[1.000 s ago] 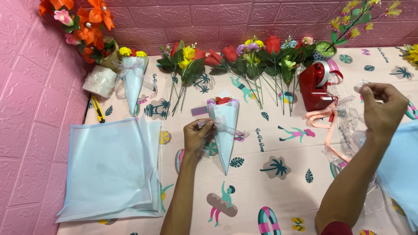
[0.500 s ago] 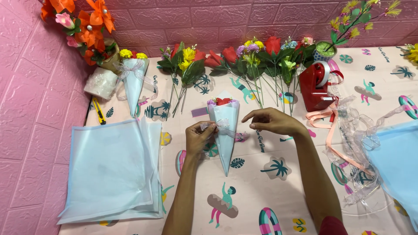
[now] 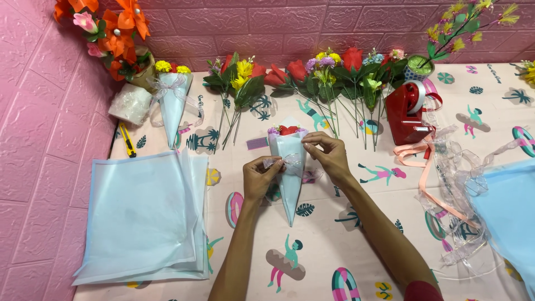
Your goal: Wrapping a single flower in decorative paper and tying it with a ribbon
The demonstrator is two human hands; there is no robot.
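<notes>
Where the right hand (image 3: pixel 330 155) hung up over the ribbons at the table's right side a second ago, and was crossing toward the middle half a second ago, it now sits at the pale blue paper cone (image 3: pixel 290 173), its fingertips pinched on the sheer ribbon bow (image 3: pixel 288 163) tied across the cone's upper part. The left hand (image 3: pixel 261 177) has hardly shifted: it stays at the cone's left edge, fingers curled and gripping the bow's other loop. The cone lies flat on the patterned tablecloth (image 3: pixel 334 234) near the table's middle, point toward the person, with red and purple flowers showing at its open mouth; it has not moved. Left of it rests a stack of pale blue sheets (image 3: pixel 145 214), with a yellow cutter (image 3: pixel 128 139) just above the stack's corner. A finished cone with yellow flowers (image 3: pixel 174 103) lies further back on the left. Loose artificial flowers (image 3: pixel 312 75) line the pink wall, a red tape dispenser (image 3: pixel 409 114) stands to the right, and peach and clear ribbons (image 3: pixel 446 178) trail beside it
</notes>
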